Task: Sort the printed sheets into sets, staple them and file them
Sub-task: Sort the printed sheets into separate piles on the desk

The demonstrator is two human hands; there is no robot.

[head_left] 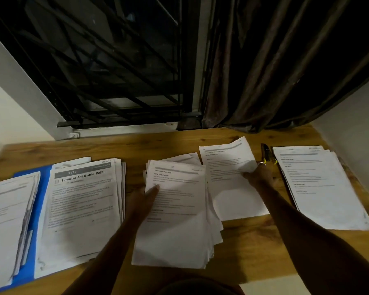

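Thin, floppy sheet (232, 184) is curling where the right hand (259, 176) is pinching its edge — left hand (144, 201) is gripping the loose, probably slide-prone stack (179, 220), thumb on top.

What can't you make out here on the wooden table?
Head view only:
Yellow-and-black tool: partly behind the right hand, too dark to identify.
Blue plastic folder: mostly covered by white paper stacks, cut off at the left edge.
Fingers of the left hand: under the middle pile of printed sheets it grips.
Small print on the loose white sheet the right hand pinches: blurred.
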